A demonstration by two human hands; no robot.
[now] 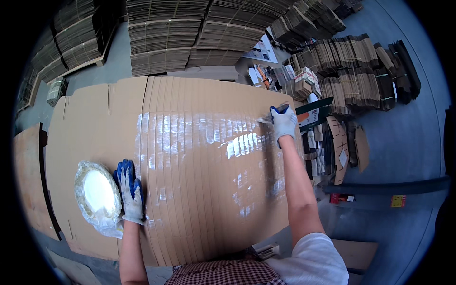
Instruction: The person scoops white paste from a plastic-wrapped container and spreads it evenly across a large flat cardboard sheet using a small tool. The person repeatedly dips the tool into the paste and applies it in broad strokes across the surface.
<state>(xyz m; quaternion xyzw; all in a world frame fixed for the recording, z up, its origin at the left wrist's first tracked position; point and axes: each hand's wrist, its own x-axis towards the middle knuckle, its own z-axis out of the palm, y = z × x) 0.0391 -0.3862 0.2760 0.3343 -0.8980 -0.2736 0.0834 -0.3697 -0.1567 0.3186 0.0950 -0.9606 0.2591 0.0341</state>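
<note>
The gloved left hand (129,192) rests with fingers extended on overlapping cardboard sheets (95,128), just beside a round container (84,209) wrapped in clear film. The container holds a white substance (99,190). The gloved right hand (285,122) grips a tool (265,120) near the far right corner of the sheets; motion blur obscures the tool's shape. Sheet edges form narrow parallel strips, with glossy patches (244,145) across them. Strapped cardboard stacks (164,38) stand beyond the far edge. Further cardboard bundles (361,88) stand at right. A checked apron (225,273) shows at the near edge.
</note>
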